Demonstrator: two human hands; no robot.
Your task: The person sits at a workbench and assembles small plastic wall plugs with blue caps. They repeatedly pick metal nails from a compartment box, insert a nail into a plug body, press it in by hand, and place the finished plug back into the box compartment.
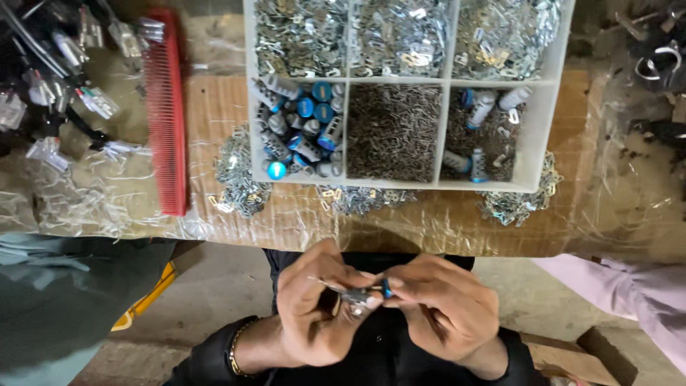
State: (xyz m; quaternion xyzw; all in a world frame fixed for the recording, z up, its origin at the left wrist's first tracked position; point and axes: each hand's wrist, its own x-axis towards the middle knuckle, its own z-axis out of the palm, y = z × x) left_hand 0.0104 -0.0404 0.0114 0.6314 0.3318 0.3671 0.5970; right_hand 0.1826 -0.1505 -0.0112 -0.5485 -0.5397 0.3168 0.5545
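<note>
1. At the far left of the tabletop (457,225) lies a tangle of dark cables and clear plugs (50,86). It is well apart from your hands and does not get in their way.
2. Just right of that tangle a red comb (166,114) lies lengthwise on the crinkled plastic sheet.
3. Your left hand (318,307) is below the tabletop edge, over your lap. Its fingers are curled and pinch a small metal part (355,294) with a thin pin sticking out to the left. I judge that you hold it close to your body to steady such fine work.
4. Your right hand (443,311) meets the left. Its fingertips are pressed onto a small blue piece (386,288) at the end of the same metal part, so both hands close on one item.
5. Above your hands stands a white divided tray (532,136):
   - the lower left compartment holds blue-capped cylinders (304,129);
   - the middle one holds fine dark bits (393,132);
   - the lower right one holds a few more cylinders;
   - the upper row is heaped with shiny metal clips (400,36).
6. Loose clips (239,179) spill around the tray's front edge, between the tray and your hands.
7. At the far right a pink sleeve (629,293) of another person shows, apart from your hands.
</note>
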